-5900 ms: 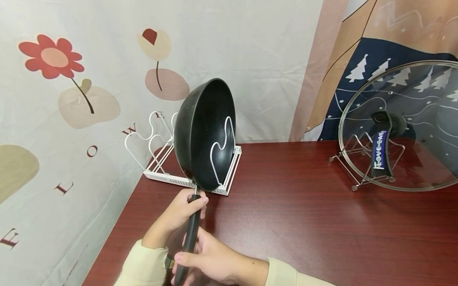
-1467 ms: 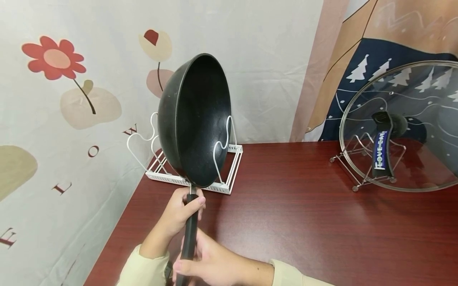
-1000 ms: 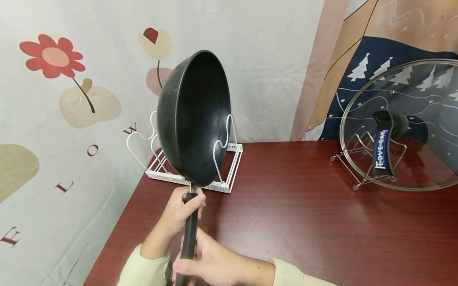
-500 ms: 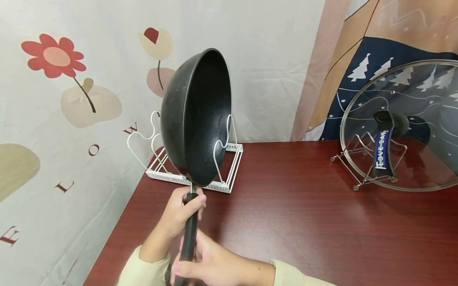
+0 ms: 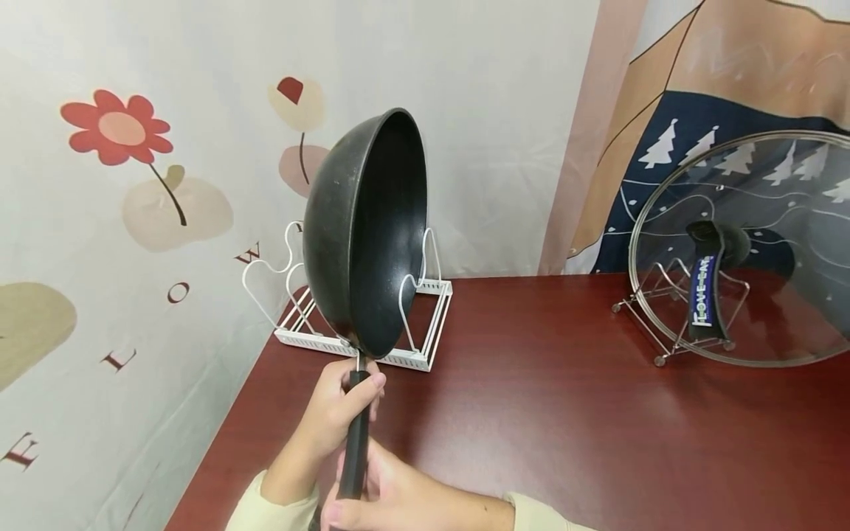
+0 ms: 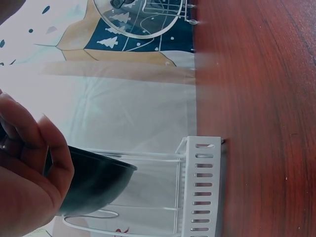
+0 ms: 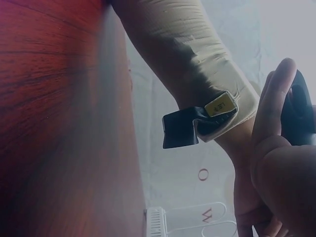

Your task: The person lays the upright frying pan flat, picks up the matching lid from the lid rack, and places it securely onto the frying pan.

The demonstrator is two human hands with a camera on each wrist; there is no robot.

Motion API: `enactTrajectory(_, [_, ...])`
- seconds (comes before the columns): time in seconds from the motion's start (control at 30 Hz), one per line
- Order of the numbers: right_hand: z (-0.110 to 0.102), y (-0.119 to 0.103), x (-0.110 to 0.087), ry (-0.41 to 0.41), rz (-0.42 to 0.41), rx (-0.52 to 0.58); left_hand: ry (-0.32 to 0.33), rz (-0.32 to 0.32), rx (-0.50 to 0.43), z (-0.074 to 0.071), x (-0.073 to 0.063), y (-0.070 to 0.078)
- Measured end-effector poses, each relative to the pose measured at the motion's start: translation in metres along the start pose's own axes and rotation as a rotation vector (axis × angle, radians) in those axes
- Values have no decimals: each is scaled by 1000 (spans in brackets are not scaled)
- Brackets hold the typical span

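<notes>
A black wok stands on edge in the head view, its open side facing right. My left hand grips its black handle close to the pan. Lower down, my right hand holds the handle's end; part of that hand falls outside the head view. Behind and below the wok is a white wire rack, with curved dividers on both sides of the pan. In the left wrist view the wok hangs above the rack's slotted base, with a gap between them.
A glass lid with a black handle stands upright in a small wire stand at the right. The dark red table meets a patterned cloth at the back and left.
Compared with the oldest frame, the wok is raised higher and further left. Over the last second it has turned and shifted slightly right. Both hands keep hold of the handle; the head view has tilted slightly.
</notes>
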State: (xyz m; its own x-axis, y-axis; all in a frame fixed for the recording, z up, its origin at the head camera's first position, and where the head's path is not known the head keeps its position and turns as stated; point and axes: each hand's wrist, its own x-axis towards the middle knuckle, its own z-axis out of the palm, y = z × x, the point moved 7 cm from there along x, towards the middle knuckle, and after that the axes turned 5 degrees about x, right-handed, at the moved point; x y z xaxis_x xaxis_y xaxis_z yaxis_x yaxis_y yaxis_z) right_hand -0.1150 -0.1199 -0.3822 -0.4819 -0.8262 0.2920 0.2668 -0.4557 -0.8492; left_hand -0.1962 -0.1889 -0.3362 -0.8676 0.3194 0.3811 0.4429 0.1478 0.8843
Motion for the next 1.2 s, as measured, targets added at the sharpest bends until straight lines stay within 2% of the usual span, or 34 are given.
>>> enactTrajectory(0.37, [2, -2, -1, -11, -9, 11, 12, 35, -10, 1, -2, 3])
enactTrajectory(0.73, [6, -4, -1, -33, -19, -4, 38, 19, -16, 2, -4, 9])
enactTrajectory(1.2, [9, -8, -1, -50, -14, 6, 42, 9, -28, 2, -6, 14])
